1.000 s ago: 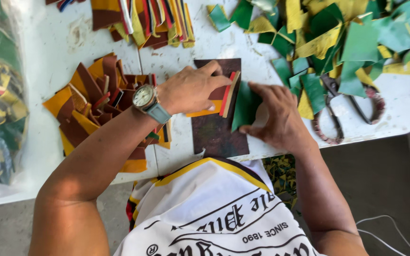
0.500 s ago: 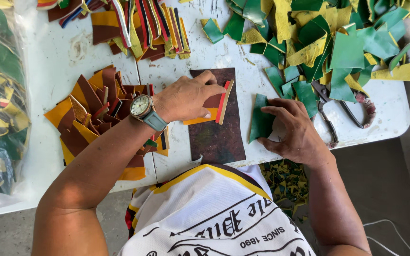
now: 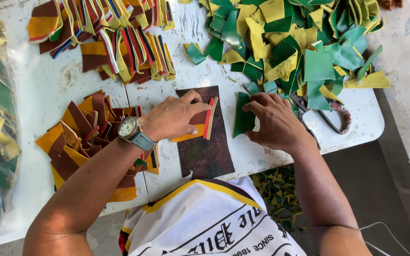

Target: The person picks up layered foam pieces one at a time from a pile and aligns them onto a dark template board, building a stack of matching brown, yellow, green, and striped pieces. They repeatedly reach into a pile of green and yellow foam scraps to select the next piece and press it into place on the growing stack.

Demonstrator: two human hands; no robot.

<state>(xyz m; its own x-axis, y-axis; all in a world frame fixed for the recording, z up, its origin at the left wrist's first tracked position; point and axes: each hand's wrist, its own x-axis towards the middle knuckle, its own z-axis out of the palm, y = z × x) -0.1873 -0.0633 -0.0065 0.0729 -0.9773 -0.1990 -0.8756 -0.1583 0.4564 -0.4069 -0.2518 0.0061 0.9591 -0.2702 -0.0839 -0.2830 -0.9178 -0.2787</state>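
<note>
Hands are seen from above at a white table [image 3: 48, 85]. A striped strip [image 3: 200, 125] is pressed flat by the left hand [image 3: 172, 116] on a dark brown board [image 3: 207, 154]. A green piece [image 3: 243, 118], held upright half a second ago, is now laid flat under the right hand [image 3: 276, 118]. One pair of scissors [image 3: 326, 116] lies beside it.

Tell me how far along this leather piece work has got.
Done: assembled striped strips are stacked at the table's far side. In hand: the left hand presses a striped piece on the dark board; the right hand holds a green piece. Left: heaps of green and yellow pieces and brown pieces.
</note>
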